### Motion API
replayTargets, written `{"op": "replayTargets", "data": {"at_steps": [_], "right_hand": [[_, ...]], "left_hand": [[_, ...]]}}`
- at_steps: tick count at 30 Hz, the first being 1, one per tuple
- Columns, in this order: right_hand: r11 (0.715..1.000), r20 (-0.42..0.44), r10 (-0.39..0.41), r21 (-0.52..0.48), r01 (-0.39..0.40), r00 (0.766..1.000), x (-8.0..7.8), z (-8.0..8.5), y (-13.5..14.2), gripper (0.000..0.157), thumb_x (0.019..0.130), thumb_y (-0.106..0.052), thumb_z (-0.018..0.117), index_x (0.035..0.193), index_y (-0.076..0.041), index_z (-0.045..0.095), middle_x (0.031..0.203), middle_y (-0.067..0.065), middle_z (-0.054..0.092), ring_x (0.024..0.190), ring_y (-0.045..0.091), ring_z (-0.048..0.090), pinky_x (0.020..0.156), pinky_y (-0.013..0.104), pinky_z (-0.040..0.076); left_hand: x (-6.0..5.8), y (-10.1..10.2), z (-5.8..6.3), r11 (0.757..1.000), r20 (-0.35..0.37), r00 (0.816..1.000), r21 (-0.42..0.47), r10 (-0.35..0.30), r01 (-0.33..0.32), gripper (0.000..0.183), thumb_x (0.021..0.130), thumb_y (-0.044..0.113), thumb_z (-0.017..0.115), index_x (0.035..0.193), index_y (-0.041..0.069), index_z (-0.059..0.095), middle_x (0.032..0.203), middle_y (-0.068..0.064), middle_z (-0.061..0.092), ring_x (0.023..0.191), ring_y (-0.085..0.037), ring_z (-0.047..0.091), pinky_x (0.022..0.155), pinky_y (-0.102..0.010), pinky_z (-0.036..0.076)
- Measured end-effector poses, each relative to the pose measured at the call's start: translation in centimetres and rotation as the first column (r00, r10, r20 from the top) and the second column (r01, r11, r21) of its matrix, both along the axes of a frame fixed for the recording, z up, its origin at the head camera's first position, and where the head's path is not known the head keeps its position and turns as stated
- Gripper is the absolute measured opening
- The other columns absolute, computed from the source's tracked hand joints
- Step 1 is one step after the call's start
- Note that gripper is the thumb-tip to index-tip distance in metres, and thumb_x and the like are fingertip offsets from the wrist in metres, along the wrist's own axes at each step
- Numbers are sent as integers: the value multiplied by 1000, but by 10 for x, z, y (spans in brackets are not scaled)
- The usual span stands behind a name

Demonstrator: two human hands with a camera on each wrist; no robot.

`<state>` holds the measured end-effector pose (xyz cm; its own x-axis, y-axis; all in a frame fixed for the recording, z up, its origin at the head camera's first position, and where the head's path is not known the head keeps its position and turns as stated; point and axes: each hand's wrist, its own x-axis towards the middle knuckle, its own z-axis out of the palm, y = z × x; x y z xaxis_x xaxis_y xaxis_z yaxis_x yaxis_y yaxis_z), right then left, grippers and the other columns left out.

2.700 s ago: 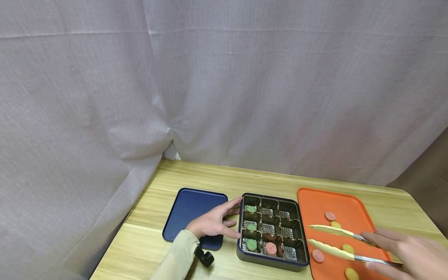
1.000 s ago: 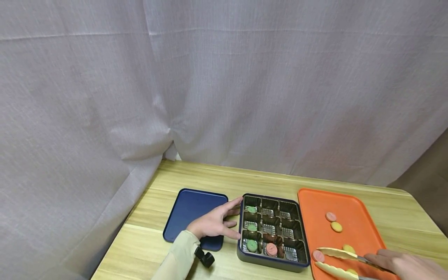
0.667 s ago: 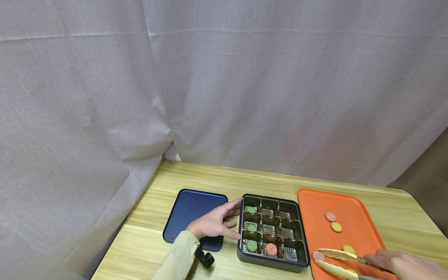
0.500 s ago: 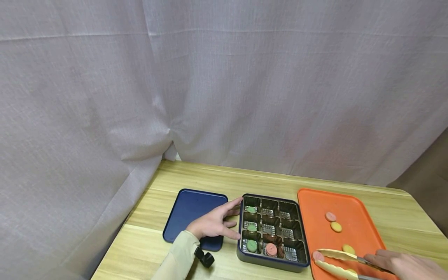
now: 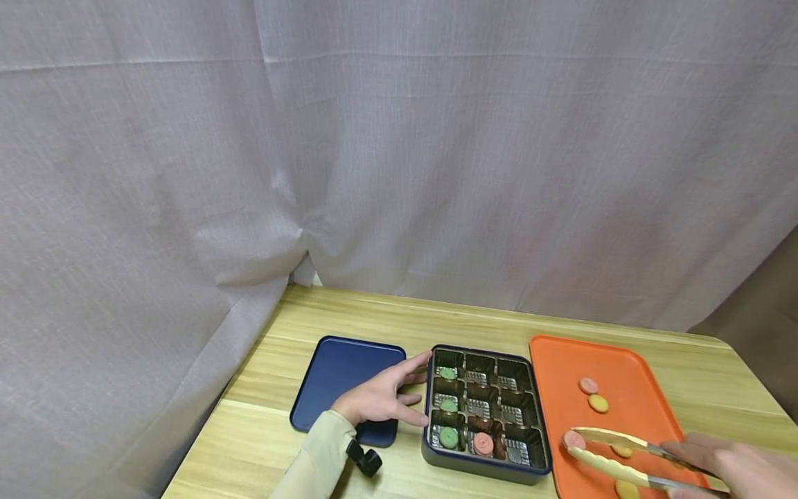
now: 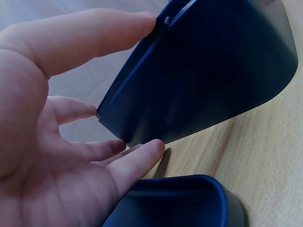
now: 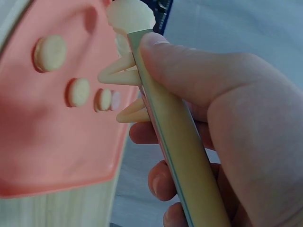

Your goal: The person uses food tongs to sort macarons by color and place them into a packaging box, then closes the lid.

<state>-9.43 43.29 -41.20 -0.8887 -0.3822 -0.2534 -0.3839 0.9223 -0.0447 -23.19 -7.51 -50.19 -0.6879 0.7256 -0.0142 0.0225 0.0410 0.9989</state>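
My right hand (image 5: 726, 461) grips a pair of tongs (image 5: 617, 470), whose pale scalloped tips close on a pink macaron (image 5: 573, 440) over the orange tray's left side. In the right wrist view the thumb presses along the tongs' handle (image 7: 173, 137). My left hand (image 5: 382, 396) rests its spread, fairly straight fingertips against the left side of a dark blue box (image 5: 483, 469). Several compartments divide the box. Green macarons (image 5: 448, 437) sit in its left column, and a pink macaron (image 5: 483, 444) lies in the front middle compartment.
The orange tray (image 5: 564, 360) stands right of the box, bearing another pink macaron (image 5: 588, 385) and yellow macarons (image 5: 598, 403). A dark blue lid (image 5: 346, 378) lies on the wooden table (image 5: 249, 430) behind my left wrist. A grey curtain (image 5: 399, 173) hangs behind the table.
The tongs moved from the tray's middle to the pink macaron at its left side and closed on it. Tongs and macaron have since shifted slightly up and right. My left hand stayed put.
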Motion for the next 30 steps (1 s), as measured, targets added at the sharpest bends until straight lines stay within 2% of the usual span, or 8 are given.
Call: {"op": "replayTargets", "data": {"at_steps": [2, 4, 8, 11, 15, 21, 26, 30], "right_hand": [[999, -32, 27, -40, -29, 999, -1, 5, 1, 49, 99, -45, 71, 125, -4, 75, 103, -15, 68, 81, -7, 59, 58, 20, 49], [997, -64, 31, -63, -35, 997, -1, 10, -2, 49, 97, -44, 74, 123, -2, 75, 99, -19, 63, 78, -11, 56, 55, 19, 47], [999, -152, -32, -41, 26, 988, 2, 15, -9, 52, 95, -49, 75, 121, -4, 76, 86, -23, 50, 64, -9, 42, 51, 18, 35], [998, -270, -19, -64, 2, 963, 4, 15, -13, 47, 90, -46, 82, 117, -8, 78, 79, -25, 39, 59, -7, 29, 51, 18, 25], [990, -379, 55, -99, -100, 924, 2, 19, -18, 44, 84, -39, 88, 115, -9, 79, 84, -31, 41, 65, -10, 29, 54, 17, 26], [995, -382, 40, -68, -71, 923, -4, 26, -34, 47, 85, -51, 85, 120, -20, 77, 96, -30, 56, 69, -13, 39, 53, 19, 36], [991, -402, 78, -70, -115, 913, -13, 30, -51, 44, 85, -53, 84, 118, -26, 77, 105, -23, 67, 80, -13, 51, 55, 22, 47], [975, -418, 127, -115, -191, 900, -20, 31, -66, 44, 86, -48, 85, 123, -26, 76, 101, -29, 61, 73, -13, 46, 53, 18, 40]], "left_hand": [[0, 0, 0, 1000, -2, 1000, 0, 0, 0, 112, 84, -7, 83, 170, 19, 17, 175, -2, 19, 156, -31, 30, 122, -42, 42], [0, 0, 0, 1000, -3, 1000, -1, 0, 0, 112, 84, -7, 83, 170, 19, 17, 175, -3, 20, 156, -31, 30, 122, -42, 42], [0, 0, 0, 1000, -5, 1000, -4, -3, 3, 112, 84, -6, 83, 170, 20, 17, 175, -4, 20, 156, -30, 31, 122, -41, 43], [0, 0, 1, 1000, -4, 1000, -4, -5, 5, 111, 85, -6, 83, 170, 20, 17, 175, -3, 19, 156, -30, 30, 122, -42, 42], [1, 0, 1, 1000, 0, 1000, 4, -2, 2, 111, 84, -6, 82, 170, 21, 17, 175, -2, 20, 156, -30, 30, 122, -43, 42], [1, 0, 1, 1000, 9, 1000, 15, -1, 1, 112, 84, -8, 82, 170, 20, 17, 175, -3, 19, 156, -30, 29, 123, -45, 40], [1, 0, 1, 1000, 13, 1000, 17, -7, 7, 112, 84, -8, 82, 170, 20, 16, 175, -3, 18, 157, -31, 28, 124, -45, 39], [1, 0, 1, 1000, 8, 1000, 14, -8, 8, 111, 85, -7, 82, 170, 21, 17, 175, -2, 18, 157, -30, 29, 123, -44, 40]]}}
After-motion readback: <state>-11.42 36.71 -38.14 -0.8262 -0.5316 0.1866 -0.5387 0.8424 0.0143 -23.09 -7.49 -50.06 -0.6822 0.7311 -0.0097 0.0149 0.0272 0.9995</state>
